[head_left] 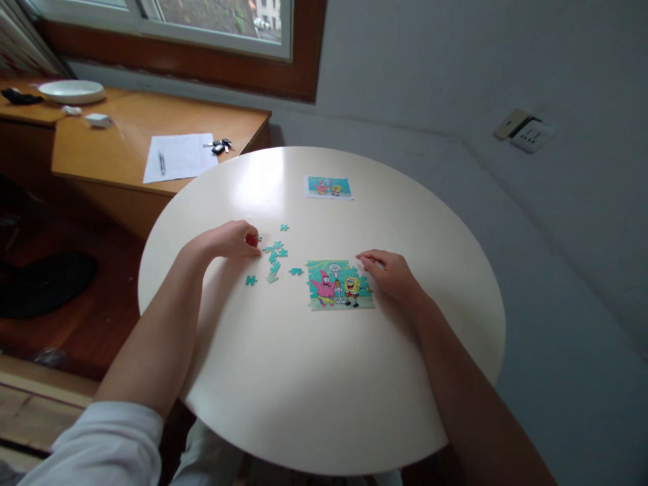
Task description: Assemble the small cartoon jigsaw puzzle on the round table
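Note:
A partly assembled jigsaw puzzle (334,287) with cartoon characters lies on the round white table (324,385). Its upper right part has an uneven edge. My right hand (389,270) is beside that corner, index finger stretched out and thumb below it. Over the left side of the table is my left hand (233,239), its fingers curved and the thumb apart from them. At its fingertips a small teal puzzle piece (260,237) partly shows; whether they touch is unclear. Several loose puzzle pieces (274,257) are scattered between that hand and the puzzle.
A small picture card (329,187) with similar characters lies toward the far side of the table. Behind at left, a wooden desk (126,115) bears a paper sheet (177,162) with a pen, keys (221,145) and a white round dish (73,90). A wall stands at right.

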Demonstrator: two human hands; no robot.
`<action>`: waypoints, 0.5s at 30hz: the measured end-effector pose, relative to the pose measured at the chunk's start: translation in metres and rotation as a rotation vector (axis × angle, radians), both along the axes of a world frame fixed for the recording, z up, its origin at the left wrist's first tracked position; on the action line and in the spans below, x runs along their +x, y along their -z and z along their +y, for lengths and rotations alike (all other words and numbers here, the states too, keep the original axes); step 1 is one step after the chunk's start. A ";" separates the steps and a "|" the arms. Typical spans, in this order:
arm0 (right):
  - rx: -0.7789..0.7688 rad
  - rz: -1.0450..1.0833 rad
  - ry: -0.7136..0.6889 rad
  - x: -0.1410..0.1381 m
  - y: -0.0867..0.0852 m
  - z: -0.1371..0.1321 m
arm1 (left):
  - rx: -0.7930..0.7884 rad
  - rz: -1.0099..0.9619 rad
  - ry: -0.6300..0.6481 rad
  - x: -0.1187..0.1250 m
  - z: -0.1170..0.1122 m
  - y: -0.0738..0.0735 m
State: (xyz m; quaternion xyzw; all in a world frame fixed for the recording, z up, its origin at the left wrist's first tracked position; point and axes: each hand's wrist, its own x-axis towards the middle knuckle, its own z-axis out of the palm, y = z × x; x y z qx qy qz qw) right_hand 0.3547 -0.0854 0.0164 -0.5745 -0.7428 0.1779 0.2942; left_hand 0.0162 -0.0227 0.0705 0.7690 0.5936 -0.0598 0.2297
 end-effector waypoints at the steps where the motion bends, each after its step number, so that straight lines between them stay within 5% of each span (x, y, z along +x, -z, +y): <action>1: 0.002 0.000 0.001 0.000 0.000 0.000 | 0.000 0.000 -0.001 0.000 0.000 0.000; 15: -0.003 0.008 0.004 -0.001 -0.001 -0.001 | -0.007 -0.038 0.040 -0.003 0.001 0.002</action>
